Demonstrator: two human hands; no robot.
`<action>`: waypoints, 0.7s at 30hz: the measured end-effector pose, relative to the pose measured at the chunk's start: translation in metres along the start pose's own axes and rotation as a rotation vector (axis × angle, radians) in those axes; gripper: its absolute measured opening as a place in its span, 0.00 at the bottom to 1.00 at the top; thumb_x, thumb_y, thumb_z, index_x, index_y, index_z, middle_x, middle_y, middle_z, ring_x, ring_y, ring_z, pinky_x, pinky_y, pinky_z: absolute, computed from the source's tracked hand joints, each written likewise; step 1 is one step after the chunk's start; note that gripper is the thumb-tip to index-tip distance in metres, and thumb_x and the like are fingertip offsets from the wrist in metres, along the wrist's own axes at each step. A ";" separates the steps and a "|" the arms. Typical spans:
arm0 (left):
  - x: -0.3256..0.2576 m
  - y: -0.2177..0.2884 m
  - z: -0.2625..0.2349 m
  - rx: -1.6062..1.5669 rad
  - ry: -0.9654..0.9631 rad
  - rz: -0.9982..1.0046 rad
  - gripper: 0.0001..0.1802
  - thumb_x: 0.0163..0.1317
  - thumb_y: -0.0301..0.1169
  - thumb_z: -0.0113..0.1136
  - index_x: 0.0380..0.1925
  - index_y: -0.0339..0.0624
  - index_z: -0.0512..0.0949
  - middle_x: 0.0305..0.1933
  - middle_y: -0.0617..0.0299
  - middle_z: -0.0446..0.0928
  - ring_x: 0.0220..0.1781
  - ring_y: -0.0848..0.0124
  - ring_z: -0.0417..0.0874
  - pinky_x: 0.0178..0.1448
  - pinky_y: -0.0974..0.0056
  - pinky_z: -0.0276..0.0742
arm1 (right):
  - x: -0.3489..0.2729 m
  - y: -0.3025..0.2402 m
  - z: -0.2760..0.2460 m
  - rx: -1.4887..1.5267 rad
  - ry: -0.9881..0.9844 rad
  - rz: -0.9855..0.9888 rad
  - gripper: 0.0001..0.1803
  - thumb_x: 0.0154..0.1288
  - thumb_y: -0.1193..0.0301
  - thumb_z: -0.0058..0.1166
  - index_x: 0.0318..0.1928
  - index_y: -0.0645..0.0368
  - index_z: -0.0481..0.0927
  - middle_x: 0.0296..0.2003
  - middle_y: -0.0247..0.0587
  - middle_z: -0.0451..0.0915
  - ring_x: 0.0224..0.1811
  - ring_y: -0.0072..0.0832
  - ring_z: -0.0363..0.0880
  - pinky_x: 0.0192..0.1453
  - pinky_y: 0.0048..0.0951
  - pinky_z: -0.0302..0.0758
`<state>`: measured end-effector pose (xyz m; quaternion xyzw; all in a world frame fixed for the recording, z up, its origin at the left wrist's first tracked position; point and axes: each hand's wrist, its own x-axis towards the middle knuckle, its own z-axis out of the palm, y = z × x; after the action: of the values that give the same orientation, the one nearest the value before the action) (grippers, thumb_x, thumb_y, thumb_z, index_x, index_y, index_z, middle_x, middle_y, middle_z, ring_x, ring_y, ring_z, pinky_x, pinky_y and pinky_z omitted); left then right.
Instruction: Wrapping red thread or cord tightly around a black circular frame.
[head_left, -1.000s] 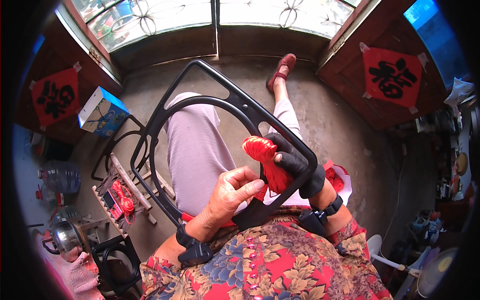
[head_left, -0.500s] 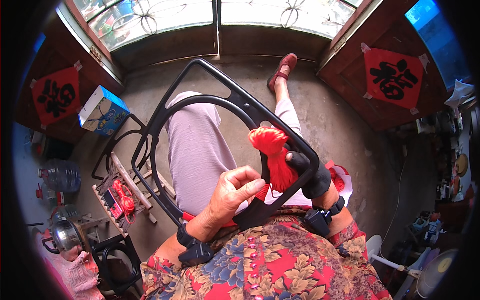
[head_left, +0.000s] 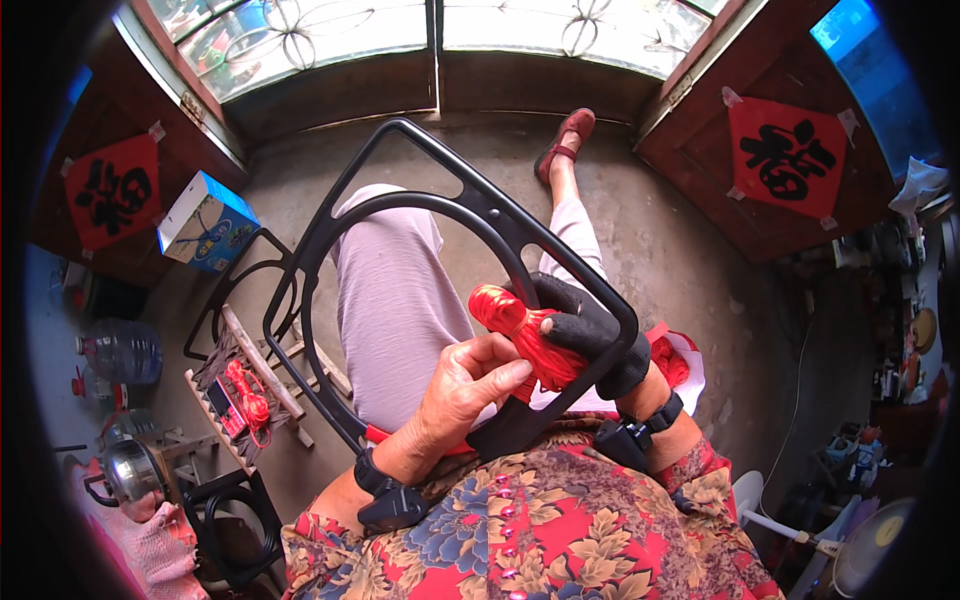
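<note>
A black frame (head_left: 492, 212) with a large round ring inside it rests tilted over my lap. Part of the ring's near side is wound with red cord. My left hand (head_left: 462, 388) lies at that wound part, thumb and forefinger pinched together on the red cord; the fingertips partly hide the strand. In a black fingerless glove, my right hand (head_left: 590, 330) is wrapped around a looped bundle of shiny red cord (head_left: 535, 343), inside the frame's right corner and close to my left fingertips.
More red cord (head_left: 677, 362) sits in a white wrapping beside my right forearm. To the left, a small wooden stool (head_left: 262, 362) carries a red phone (head_left: 228, 408) and a red cord hank (head_left: 247, 395). Another black frame (head_left: 215, 300), a blue-and-white box (head_left: 208, 222) and water bottles (head_left: 122, 352) stand nearby.
My right hand has moved left and slightly up, bringing the cord bundle from an upright hang to a slant near my left fingers. My left hand and the frame have hardly moved.
</note>
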<state>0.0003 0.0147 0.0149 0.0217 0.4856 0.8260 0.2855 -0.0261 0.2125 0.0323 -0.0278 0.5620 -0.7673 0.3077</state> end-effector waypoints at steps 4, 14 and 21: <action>0.000 -0.001 -0.002 -0.010 0.003 -0.001 0.09 0.61 0.33 0.61 0.32 0.38 0.77 0.26 0.70 0.74 0.25 0.83 0.67 0.29 0.75 0.62 | 0.002 0.003 0.000 0.009 -0.005 0.012 0.35 0.56 0.60 0.58 0.60 0.66 0.66 0.53 0.44 0.73 0.54 0.29 0.72 0.60 0.29 0.66; 0.000 0.001 -0.001 0.013 0.006 0.006 0.09 0.61 0.33 0.61 0.32 0.38 0.77 0.26 0.70 0.74 0.25 0.83 0.67 0.30 0.75 0.62 | 0.012 0.004 -0.003 0.016 0.003 0.009 0.36 0.56 0.58 0.58 0.61 0.67 0.66 0.54 0.45 0.73 0.55 0.29 0.71 0.61 0.30 0.66; -0.001 0.001 0.000 0.010 0.016 -0.007 0.09 0.61 0.33 0.61 0.32 0.38 0.77 0.26 0.71 0.73 0.25 0.83 0.67 0.29 0.75 0.62 | 0.010 0.002 0.000 -0.003 0.009 0.006 0.38 0.56 0.56 0.58 0.61 0.68 0.64 0.55 0.47 0.72 0.55 0.30 0.71 0.61 0.29 0.65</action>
<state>0.0006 0.0142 0.0164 0.0149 0.4920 0.8228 0.2843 -0.0331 0.2075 0.0274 -0.0231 0.5645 -0.7657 0.3073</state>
